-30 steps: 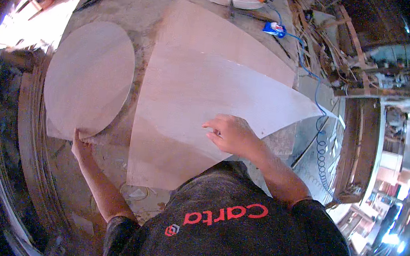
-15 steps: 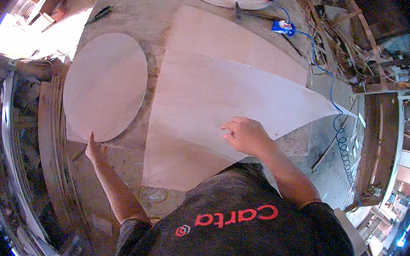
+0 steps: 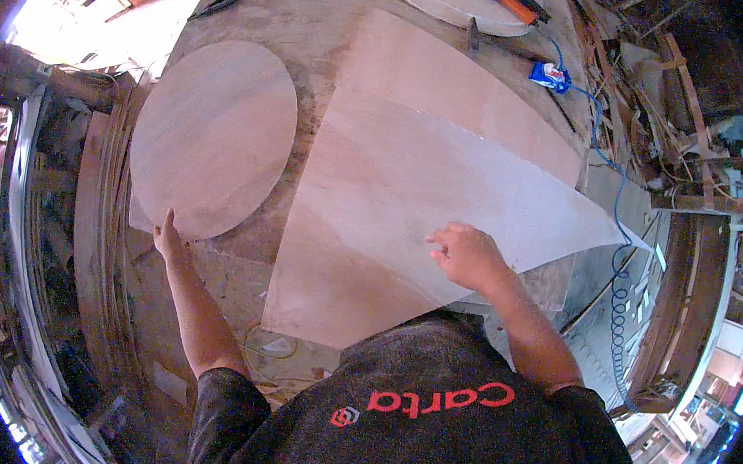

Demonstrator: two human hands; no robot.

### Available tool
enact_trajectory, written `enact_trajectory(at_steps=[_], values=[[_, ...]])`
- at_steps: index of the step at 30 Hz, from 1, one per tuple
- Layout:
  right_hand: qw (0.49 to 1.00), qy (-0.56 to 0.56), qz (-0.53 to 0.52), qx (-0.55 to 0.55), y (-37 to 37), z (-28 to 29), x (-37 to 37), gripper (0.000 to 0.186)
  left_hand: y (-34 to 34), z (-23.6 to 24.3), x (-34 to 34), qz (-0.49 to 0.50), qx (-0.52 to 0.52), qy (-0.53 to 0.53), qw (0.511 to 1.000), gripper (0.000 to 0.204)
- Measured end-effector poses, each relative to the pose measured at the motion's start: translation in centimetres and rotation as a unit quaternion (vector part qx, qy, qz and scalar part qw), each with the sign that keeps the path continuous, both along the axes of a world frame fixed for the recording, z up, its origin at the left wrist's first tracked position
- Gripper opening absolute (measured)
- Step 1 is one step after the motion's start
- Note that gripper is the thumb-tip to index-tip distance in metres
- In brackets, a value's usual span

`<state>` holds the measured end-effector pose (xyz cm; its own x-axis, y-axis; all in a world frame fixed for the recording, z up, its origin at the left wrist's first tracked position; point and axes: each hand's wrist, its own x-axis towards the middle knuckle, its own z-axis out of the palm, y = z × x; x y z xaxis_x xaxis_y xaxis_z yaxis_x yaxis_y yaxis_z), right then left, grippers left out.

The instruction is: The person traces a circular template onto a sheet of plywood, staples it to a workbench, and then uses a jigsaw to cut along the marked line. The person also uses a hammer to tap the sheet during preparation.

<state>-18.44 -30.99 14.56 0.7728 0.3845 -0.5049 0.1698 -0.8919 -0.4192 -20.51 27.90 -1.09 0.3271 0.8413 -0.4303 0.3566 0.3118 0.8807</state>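
One round board (image 3: pixel 214 134) on the bench (image 3: pixel 311 28), left hand (image 3: pixel 170 238) at its near rim, finger grip impossible to tell; right hand (image 3: pixel 471 257) over the large pale sheet (image 3: pixel 411 182), curled fingers (image 3: pixel 448 231) slightly apart.

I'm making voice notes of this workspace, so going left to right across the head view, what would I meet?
Round panel → right hand → blue-and-white packet → blue coil → brown wooden board. Left out for overlap: left hand and large sheet.
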Motion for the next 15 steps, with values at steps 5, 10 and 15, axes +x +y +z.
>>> enact_trajectory(at_steps=[5,10,15], values=[[0.997,-0.052,0.049,0.042,1.9,-1.5,1.5,0.026,3.4,-3.7,-2.8,0.019,0.040,-0.136,0.990,0.090],[0.995,-0.053,0.090,0.000,4.9,-2.9,4.6,0.026,-1.2,-3.2,-2.7,0.059,0.022,-0.197,0.978,0.083],[0.990,-0.089,0.094,0.050,8.3,-2.5,8.9,0.026,0.0,-0.9,-3.7,0.046,-0.111,-0.178,0.977,0.061]])
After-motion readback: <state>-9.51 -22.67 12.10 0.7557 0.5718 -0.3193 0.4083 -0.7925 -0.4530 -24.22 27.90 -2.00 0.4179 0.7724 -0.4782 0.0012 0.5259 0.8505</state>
